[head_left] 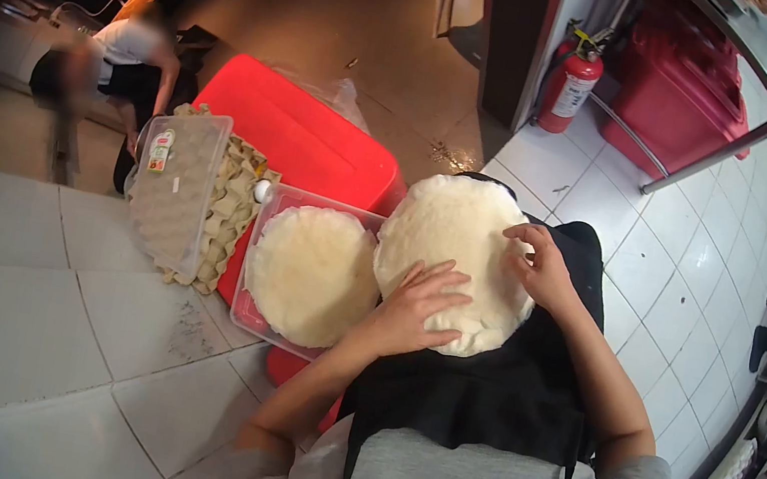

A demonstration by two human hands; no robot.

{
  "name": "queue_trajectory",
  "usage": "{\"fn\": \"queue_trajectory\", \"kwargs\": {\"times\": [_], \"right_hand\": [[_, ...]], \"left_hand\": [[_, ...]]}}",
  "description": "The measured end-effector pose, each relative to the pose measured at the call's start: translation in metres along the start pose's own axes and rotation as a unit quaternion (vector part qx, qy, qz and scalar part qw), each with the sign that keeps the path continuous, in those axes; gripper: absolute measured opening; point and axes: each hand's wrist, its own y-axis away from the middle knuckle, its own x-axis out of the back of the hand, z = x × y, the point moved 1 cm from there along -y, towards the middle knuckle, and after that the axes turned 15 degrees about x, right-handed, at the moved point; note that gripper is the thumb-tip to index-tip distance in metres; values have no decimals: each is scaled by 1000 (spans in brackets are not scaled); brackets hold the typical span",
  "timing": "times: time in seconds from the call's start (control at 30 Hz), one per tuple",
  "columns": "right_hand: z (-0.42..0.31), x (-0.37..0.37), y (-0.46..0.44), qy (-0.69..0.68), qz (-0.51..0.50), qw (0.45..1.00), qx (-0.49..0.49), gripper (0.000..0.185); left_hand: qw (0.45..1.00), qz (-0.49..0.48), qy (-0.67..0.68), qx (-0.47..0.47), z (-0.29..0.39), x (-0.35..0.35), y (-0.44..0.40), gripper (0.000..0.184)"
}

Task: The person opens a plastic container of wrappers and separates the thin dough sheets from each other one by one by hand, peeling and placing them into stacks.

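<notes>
A large round pale flatbread or dough sheet point(449, 240) lies on my lap over the black apron point(467, 406). Spread fingers of my left hand point(421, 309) rest on its lower left part. At its right edge is my right hand point(541, 269), with thumb and index finger bent toward each other at the surface; whether they pinch the sheet is too small to tell. Just left of my lap, a similar round sheet point(315, 274) lies in a clear plastic container point(250, 319).
A red box point(291, 128) stands beyond the container, with egg trays point(232, 204) and a clear lid point(179, 190) at its left. Another person point(132, 45) bends down at the far left. A fire extinguisher point(571, 88) and red bin point(676, 96) stand ahead right.
</notes>
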Motion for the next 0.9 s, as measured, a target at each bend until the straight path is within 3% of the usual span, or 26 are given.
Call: {"fn": "queue_trajectory", "kwargs": {"times": [0.03, 0.13, 0.2, 0.27, 0.33, 0.37, 0.47, 0.53, 0.6, 0.67, 0.73, 0.9], "right_hand": [[4, 0, 5, -20, 28, 999, 16, 23], [-11, 12, 16, -258, -5, 965, -55, 15], [-29, 20, 26, -535, -91, 833, -107, 15], [-39, 20, 38, -558, -228, 788, -128, 19], [-50, 14, 38, -426, -362, 820, -124, 22], [-34, 3, 39, -390, -383, 831, -105, 29], [-33, -5, 28, -495, -146, 845, -142, 42], [-34, 2, 18, -583, -47, 800, -135, 48], [-45, 7, 14, -585, -42, 804, -101, 45], [-43, -1, 16, -491, -42, 864, -104, 45], [-46, -2, 20, -466, -27, 879, -97, 40], [-47, -3, 19, -440, -5, 895, -72, 36]], "left_hand": [[999, 1, -29, -16, 0, -3, -3, 35], [997, 26, -53, -52, -5, -9, -7, 21], [997, 43, -27, -52, -5, -11, -9, 14], [998, 45, 20, -35, -4, -8, -13, 9], [977, 94, 179, 71, -2, -1, -15, 7], [952, 117, 257, 122, 0, 3, -16, 7], [941, 72, 303, 135, 14, 38, -19, 6], [949, -4, 283, 140, 20, 43, -17, 16], [951, -48, 266, 150, 36, 36, -22, 21], [961, -20, 238, 141, 35, 17, -27, 30], [958, 0, 252, 140, 32, 2, -30, 31], [932, 32, 331, 141, 29, -8, -35, 15]]}}
